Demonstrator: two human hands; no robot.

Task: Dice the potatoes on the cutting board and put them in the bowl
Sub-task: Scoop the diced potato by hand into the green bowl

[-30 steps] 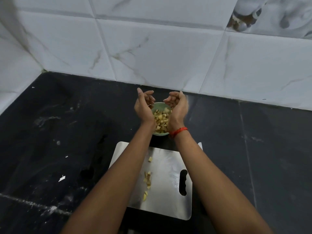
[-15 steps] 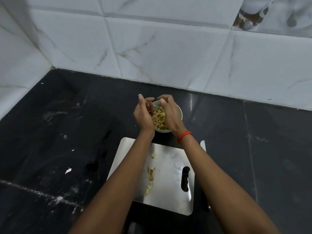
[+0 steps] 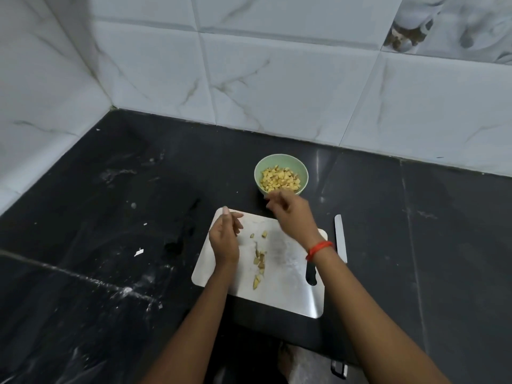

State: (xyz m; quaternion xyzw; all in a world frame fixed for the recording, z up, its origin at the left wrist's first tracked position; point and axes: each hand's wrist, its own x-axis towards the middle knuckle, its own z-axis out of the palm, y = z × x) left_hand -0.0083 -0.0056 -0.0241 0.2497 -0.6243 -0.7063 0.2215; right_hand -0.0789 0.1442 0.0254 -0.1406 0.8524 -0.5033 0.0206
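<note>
Black worktop [image 3: 110, 245] with pale smears, and a white marbled tile wall [image 3: 277, 79] behind it and on the left. Small white scrap [image 3: 138, 252] lies on the worktop, well left of the board. Left hand [image 3: 225, 239] hovers over the far-left corner of the cutting board [image 3: 288, 289], thumb up, fingers loosely curled, nothing seen in it. The board is a shiny metal sheet lying flat at the near middle of the worktop; the handle slot on its right side is partly hidden by the right forearm. A few potato pieces [image 3: 260, 263] lie on the board in a loose line running near to far down its middle, with two small bits farther out, just right of the left hand. Pale green bowl [image 3: 281, 158] stands on the worktop just beyond the board's far edge, with a heap of diced potato [image 3: 279, 180] in it. Right hand [image 3: 293, 214] is over the board's far edge, on the near side of the bowl, covering the bowl's near rim in view. It is motion-blurred, fingers bent toward the left, and I cannot tell if they pinch anything. Red band [image 3: 318, 248] on the right wrist. Knife [image 3: 340, 236] lies flat on the worktop just right of the board, blade pointing far, its near end hidden behind the right forearm.
</note>
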